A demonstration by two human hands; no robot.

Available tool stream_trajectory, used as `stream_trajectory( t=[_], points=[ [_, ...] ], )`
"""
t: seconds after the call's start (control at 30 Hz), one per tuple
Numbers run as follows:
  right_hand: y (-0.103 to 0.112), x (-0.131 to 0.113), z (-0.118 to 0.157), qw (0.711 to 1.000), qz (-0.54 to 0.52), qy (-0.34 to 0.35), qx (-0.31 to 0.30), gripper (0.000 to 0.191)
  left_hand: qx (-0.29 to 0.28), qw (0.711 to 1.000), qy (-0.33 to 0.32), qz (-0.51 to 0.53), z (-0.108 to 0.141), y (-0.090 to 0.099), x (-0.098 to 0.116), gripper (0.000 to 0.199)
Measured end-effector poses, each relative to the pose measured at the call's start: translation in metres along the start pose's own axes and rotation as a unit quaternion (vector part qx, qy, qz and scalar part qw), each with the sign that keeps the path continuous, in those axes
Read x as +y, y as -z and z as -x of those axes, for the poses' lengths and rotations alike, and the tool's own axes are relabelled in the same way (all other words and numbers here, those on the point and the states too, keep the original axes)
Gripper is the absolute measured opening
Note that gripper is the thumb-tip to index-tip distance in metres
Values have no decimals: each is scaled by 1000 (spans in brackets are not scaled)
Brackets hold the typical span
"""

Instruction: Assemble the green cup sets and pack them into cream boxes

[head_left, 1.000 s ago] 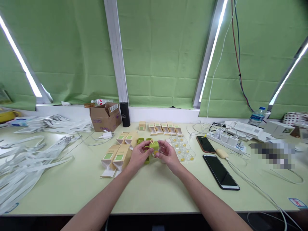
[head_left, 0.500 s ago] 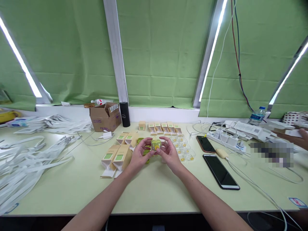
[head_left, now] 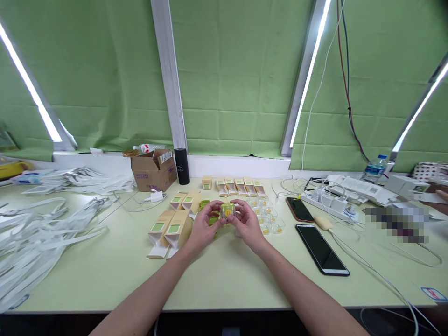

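Note:
Between the fingertips of both hands is a small green case (head_left: 227, 210) with a clear cover and a round yellow mark on its front. My left hand (head_left: 205, 224) grips it from the left, and my right hand (head_left: 250, 226) from the right, thumbs at its lower front. More green cases (head_left: 204, 204) lie behind my left fingers, partly hidden. Beside my right hand, several clear plastic covers (head_left: 269, 215) with yellow marks stand in rows. Left of my left hand are several open tan cardboard boxes (head_left: 179, 226) with green labels, flaps toward me.
Farther back stand a row of tan boxes (head_left: 239, 186), a brown carton (head_left: 154, 172) and a black tumbler (head_left: 181, 166). White straps (head_left: 42, 252) spread at left. Two phones (head_left: 321, 249), a power strip (head_left: 329, 204) and cables occupy the right, near another person's hand (head_left: 441, 201).
The green case has turned slightly in my fingers, its yellow mark now facing me more squarely. At far right, the other person's hand has shifted and a white box shows more.

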State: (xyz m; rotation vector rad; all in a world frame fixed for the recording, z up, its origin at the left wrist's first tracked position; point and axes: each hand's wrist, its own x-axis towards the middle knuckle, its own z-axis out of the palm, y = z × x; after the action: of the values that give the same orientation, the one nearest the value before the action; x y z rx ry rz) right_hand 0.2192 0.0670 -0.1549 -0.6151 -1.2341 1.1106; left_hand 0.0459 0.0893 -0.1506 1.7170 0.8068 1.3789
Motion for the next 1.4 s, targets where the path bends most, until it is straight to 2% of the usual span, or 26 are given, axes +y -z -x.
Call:
stream_trajectory(
  t=[0.2,0.37,0.5,0.6,0.7,0.87,0.97,1.03,1.17,1.27,1.4],
  points=[
    [-3,-5,3,1000,-12,-3,-14,59,26,999,-11,-22,-1,1,-9,47],
    [-6,-6,5,1000,-16,-5,-4,56,56,993,-23,-106,5,-1,1,46],
    [-6,-6,6,1000,-10,-11,-4,51,63,982,-79,-160,10,-2,9,37],
    [-5,-8,6,1000,-5,-17,-2,52,57,979,-103,-168,10,-2,9,42],
    [-2,-9,5,998,-62,-31,7,55,48,983,-97,-148,10,-2,6,48],
    [3,-6,-1,971,-221,-94,11,39,38,985,-111,-126,10,-1,5,27],
    [7,-3,-4,958,-253,-131,19,25,39,981,-127,-139,10,1,7,17],
    [9,-2,-6,952,-264,-151,25,22,38,979,-137,-143,9,3,8,19],
    [10,-1,-6,952,-261,-159,26,23,37,984,-109,-135,9,4,8,22],
    [7,-4,-4,960,-249,-128,21,27,34,989,-70,-124,9,4,8,24],
    [4,-7,1,978,-192,-74,33,44,28,998,-17,-59,7,1,10,33]
  ],
)
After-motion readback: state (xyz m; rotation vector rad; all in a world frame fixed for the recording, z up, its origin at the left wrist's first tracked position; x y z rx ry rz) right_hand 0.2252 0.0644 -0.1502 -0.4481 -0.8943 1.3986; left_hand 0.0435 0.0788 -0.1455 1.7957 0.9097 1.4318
